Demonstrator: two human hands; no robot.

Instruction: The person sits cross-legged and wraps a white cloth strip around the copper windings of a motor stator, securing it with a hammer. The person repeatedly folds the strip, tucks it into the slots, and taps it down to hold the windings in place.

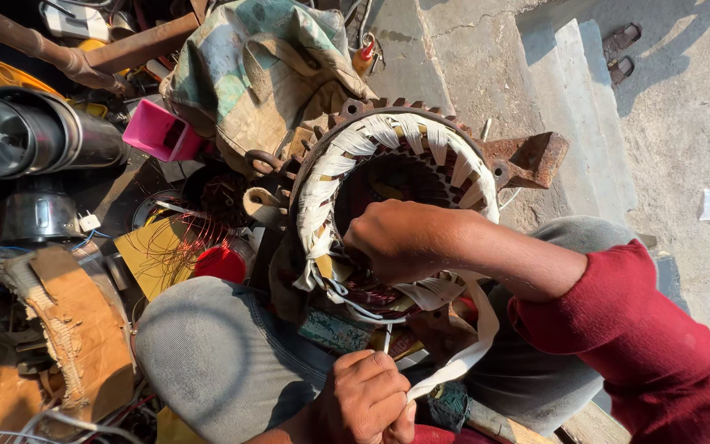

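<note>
A round motor stator with a rusty toothed rim rests upright between my knees. Its winding is bound in white cloth tape. My right hand, on a red-sleeved arm, is closed over the lower edge of the winding, pinching the tape there. A loose strip of the white tape runs from the stator down to my left hand, which grips its end near the bottom of the view. White lead wires hang below the stator.
A rusty mounting foot sticks out at the stator's right. To the left lie a patterned cloth bag, a pink box, a metal cylinder, tangled copper wire and torn cardboard. Concrete steps and sandals are at the top right.
</note>
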